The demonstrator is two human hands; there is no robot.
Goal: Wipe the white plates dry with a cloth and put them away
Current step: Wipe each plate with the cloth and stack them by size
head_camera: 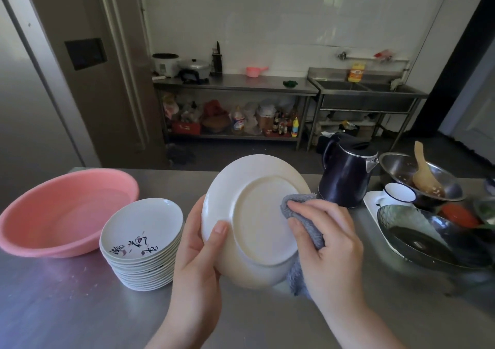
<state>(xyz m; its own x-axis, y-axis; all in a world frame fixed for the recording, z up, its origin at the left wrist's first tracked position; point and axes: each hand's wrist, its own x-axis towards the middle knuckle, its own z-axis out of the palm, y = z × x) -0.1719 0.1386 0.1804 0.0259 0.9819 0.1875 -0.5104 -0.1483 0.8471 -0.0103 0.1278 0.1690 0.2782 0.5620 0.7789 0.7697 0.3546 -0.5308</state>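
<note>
A white plate (257, 209) is held tilted above the steel counter, its underside facing me. My left hand (198, 252) grips its left rim, thumb on the back. My right hand (329, 244) holds a grey cloth (300, 215) and presses it against the right side of the plate's underside; part of the cloth hangs below the plate. To the left stands a stack of several white plates (142, 244) with dark painted marks on the top one.
A pink basin (67, 209) sits at the far left of the steel counter (67, 308). A dark kettle (345, 174) stands behind the plate. At the right are a metal bowl with a wooden spoon (420, 177), a white cup (396, 194) and dark dishes (428, 239).
</note>
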